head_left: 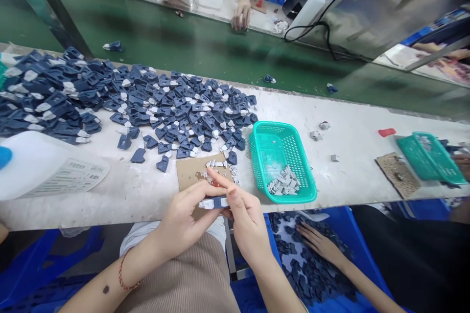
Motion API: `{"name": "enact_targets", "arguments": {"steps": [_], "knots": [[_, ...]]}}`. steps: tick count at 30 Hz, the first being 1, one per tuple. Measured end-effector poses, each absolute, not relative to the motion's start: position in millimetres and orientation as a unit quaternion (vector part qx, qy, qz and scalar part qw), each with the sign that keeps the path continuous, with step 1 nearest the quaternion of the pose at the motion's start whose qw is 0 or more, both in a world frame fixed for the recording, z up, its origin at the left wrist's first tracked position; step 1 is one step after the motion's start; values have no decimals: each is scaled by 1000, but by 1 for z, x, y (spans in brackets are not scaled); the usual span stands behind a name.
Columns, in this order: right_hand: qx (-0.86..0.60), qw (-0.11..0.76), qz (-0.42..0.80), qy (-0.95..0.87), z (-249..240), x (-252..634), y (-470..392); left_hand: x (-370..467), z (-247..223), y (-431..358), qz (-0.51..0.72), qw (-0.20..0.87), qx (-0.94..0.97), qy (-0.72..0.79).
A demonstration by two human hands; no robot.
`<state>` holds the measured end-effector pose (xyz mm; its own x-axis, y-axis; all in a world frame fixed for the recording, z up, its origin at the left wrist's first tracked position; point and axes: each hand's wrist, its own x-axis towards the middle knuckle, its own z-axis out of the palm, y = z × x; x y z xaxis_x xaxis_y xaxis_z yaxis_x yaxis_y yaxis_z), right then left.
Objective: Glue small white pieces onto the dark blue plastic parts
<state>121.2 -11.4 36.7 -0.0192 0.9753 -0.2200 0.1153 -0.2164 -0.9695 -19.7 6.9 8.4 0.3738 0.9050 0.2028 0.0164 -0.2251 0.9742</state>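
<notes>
Left hand [183, 215] and right hand [251, 225], nearly closed, pinch a navy-and-white plastic piece [216, 202] between them; steady, square support advised.

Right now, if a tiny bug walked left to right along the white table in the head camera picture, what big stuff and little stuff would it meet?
White plastic bottle with a blue cap → flat brown cardboard → big green plastic basket → small pale grey block → little red piece → second green basket.
</notes>
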Motion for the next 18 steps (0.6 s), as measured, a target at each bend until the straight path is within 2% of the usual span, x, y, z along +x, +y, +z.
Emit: {"name": "enact_targets", "arguments": {"steps": [5, 7, 9, 11, 13, 15, 18], "knots": [[-539, 402, 601, -432, 38, 138, -8, -15, 8, 10, 456, 528, 642, 318], [-568, 394, 562, -454, 40, 155, -4, -13, 7, 12, 458, 522, 632, 343], [-641, 371, 450, -499, 39, 181, 0, -13, 7, 15, 448, 550, 593, 381], [-720, 321, 302, -537, 37, 214, 5, -14, 6, 21, 443, 592, 540, 402], [-753, 254, 221, -565, 33, 247, 10, -16, 6, 28, 441, 622, 500, 411], [-746, 185, 211, -603, 29, 272, 15, -18, 6, 37, 437, 635, 479, 420], [-700, 121, 265, -652, 25, 287, 22, -19, 8, 48, 428, 627, 473, 448]]}}
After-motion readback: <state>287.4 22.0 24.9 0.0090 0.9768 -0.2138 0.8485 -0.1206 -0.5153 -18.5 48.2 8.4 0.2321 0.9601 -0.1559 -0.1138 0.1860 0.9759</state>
